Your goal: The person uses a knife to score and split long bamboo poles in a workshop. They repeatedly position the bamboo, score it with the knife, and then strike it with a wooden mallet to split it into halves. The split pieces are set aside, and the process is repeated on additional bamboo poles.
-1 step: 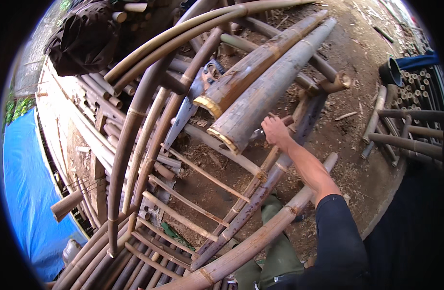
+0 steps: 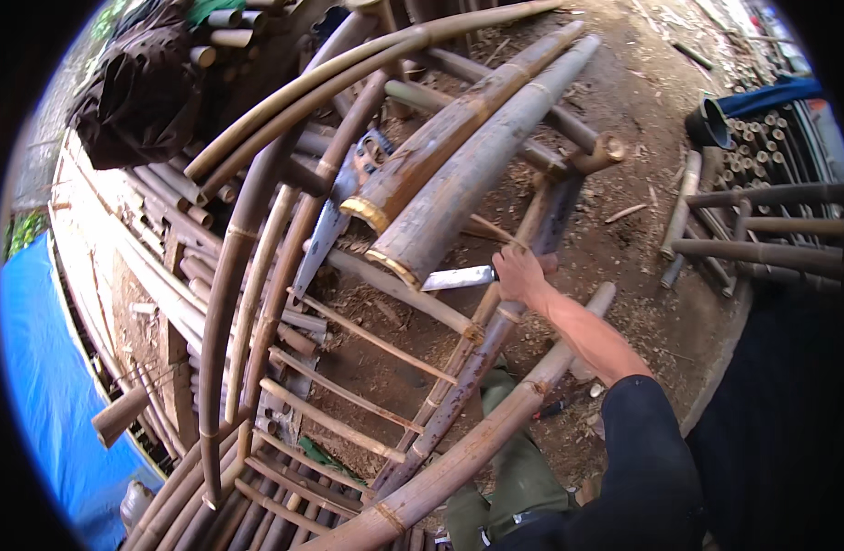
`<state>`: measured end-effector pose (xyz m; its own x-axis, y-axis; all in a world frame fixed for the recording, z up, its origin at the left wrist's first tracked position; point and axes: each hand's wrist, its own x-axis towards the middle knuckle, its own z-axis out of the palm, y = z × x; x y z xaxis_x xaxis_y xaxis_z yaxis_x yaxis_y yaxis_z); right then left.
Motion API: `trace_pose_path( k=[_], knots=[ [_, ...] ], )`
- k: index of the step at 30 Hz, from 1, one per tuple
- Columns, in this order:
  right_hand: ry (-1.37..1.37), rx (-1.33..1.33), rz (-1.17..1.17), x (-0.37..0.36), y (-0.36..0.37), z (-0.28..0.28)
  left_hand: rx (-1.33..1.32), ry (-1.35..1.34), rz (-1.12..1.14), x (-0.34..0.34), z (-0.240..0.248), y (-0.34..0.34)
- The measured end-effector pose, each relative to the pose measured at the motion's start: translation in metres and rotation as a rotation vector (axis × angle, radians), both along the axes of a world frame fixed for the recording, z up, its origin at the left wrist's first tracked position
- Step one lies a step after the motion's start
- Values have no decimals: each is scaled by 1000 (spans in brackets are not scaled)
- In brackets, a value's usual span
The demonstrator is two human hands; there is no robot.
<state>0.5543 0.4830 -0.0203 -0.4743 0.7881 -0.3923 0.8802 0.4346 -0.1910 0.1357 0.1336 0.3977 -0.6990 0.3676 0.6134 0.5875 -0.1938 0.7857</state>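
Fingers of the right hand (image 2: 521,275) clamp a knife (image 2: 457,278), blade flat just below the cut ends of two thick bamboo poles (image 2: 477,165), seemingly propped on crossbars for working. Left hand stays unseen.

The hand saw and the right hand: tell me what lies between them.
In the head view, two thick cut bamboo culms lie between the hand saw and the right hand, which grips a knife.
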Motion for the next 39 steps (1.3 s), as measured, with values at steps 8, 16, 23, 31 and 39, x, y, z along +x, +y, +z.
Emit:
trace_pose_path(
  k=[8, 16, 23, 31, 39],
  knots=[
    [981, -795, -1778, 67, -278, 268, 229, -759, -570, -49, 104, 19],
    [2997, -812, -947, -75, -395, 218, 495, -541, -1193, -2, 161, -18],
    [2538, -350, -1655, -62, -431, 319, 311, -591, -1274, 24, 188, -143],
    [2032, -350, -1775, -20, -487, 295, -843, -704, -1321, 81, 159, -290],
    [1332, -284, -1743, -3, -666, 417, -1115, -1694, -1664, 144, 144, -360]
  ],
)
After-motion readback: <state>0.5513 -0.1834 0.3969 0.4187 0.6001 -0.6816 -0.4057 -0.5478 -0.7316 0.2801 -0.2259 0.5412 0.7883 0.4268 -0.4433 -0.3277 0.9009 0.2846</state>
